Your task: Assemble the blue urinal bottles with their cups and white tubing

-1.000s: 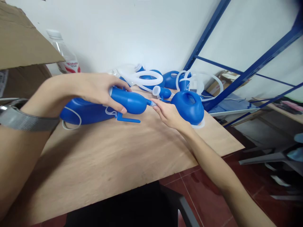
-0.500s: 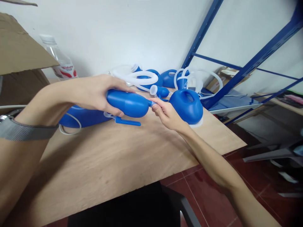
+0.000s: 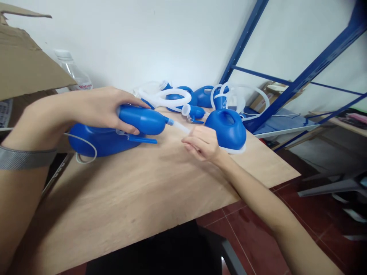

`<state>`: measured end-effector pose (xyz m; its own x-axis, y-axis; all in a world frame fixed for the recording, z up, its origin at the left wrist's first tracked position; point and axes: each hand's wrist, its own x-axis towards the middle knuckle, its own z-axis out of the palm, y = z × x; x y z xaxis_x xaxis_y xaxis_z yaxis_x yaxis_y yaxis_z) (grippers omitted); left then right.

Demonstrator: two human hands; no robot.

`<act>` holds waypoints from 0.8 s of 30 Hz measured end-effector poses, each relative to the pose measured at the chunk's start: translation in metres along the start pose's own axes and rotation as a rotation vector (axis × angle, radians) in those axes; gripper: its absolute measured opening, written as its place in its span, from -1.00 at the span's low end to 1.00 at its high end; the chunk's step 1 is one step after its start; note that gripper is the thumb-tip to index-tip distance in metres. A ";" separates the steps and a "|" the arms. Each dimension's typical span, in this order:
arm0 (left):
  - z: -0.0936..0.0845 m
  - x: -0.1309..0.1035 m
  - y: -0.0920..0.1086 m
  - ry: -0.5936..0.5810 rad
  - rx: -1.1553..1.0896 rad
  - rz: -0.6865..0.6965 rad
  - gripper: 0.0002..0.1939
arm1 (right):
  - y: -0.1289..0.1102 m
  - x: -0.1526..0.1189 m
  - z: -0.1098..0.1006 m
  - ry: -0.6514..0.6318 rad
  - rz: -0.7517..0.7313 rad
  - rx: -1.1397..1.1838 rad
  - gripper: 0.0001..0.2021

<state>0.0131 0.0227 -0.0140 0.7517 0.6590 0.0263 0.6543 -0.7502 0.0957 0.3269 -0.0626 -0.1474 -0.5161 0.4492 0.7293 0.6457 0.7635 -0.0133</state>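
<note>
My left hand (image 3: 106, 109) is wrapped from above around a blue plastic urinal head (image 3: 146, 120), held nearly level over the table. A blue strap-like tab (image 3: 143, 140) hangs below it. A pale translucent hose (image 3: 181, 128) runs from its narrow nozzle, pushed over the tip. My right hand (image 3: 202, 143) is closed on this hose a little way from the nozzle; its fingertips are partly hidden. Beneath my left hand lies a blue urinal bottle (image 3: 100, 143) with a thin cord loop. Just behind my right hand stands another blue bottle (image 3: 226, 131) with a handle hole.
At the back of the wooden table (image 3: 129, 198) are more blue bottles, coiled white hoses (image 3: 179, 97) and a small urinal head (image 3: 196, 112). A cardboard box (image 3: 28, 61) and a clear water bottle (image 3: 74, 72) stand left. A blue metal shelf (image 3: 304, 72) rises at right.
My right hand has moved from the nozzle outward along the hose, exposing a length of it. My left hand and the urinal head have shifted slightly left.
</note>
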 end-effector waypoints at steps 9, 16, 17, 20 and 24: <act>-0.011 -0.011 -0.003 0.092 -0.075 -0.146 0.04 | -0.006 -0.001 0.037 -0.092 0.851 0.755 -0.54; -0.018 -0.018 0.003 0.138 -0.121 -0.132 0.06 | 0.014 -0.004 0.035 0.232 0.877 1.165 -0.13; -0.019 -0.019 0.002 0.143 -0.127 -0.144 0.05 | 0.015 -0.004 0.032 0.334 0.885 1.125 -0.16; -0.022 -0.022 -0.001 0.128 -0.146 -0.176 -0.02 | 0.018 -0.002 0.025 0.560 0.916 0.977 -0.31; -0.022 -0.024 -0.005 0.105 -0.162 -0.196 -0.04 | 0.017 0.003 0.025 0.664 0.926 0.869 -0.40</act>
<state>-0.0100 0.0123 0.0071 0.5937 0.7992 0.0940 0.7584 -0.5948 0.2665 0.3222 -0.0372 -0.1628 0.4034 0.8216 0.4028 -0.0697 0.4665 -0.8818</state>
